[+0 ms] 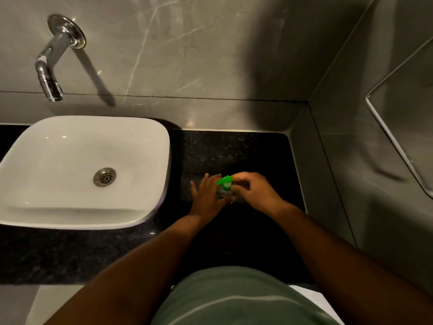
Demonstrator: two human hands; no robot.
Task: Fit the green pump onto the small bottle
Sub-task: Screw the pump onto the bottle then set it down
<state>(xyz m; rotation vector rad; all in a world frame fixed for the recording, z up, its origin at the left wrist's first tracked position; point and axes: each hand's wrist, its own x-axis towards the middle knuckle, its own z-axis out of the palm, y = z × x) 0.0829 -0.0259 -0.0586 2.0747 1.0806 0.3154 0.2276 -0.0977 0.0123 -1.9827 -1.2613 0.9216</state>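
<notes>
A small clear bottle (222, 193) stands on the black granite counter (234, 148), right of the basin. The green pump (225, 181) sits on top of the bottle, its nozzle pointing left. My left hand (207, 198) wraps the bottle's body from the left, with the outer fingers spread. My right hand (255, 191) comes in from the right, and its fingertips pinch the pump at its head and collar. Most of the bottle is hidden between the two hands.
A white square basin (35, 165) with a metal drain (104, 176) fills the counter's left side. A chrome wall tap (48, 73) juts out above it. A grey tiled wall rises on the right, with a glass panel edge (393, 137).
</notes>
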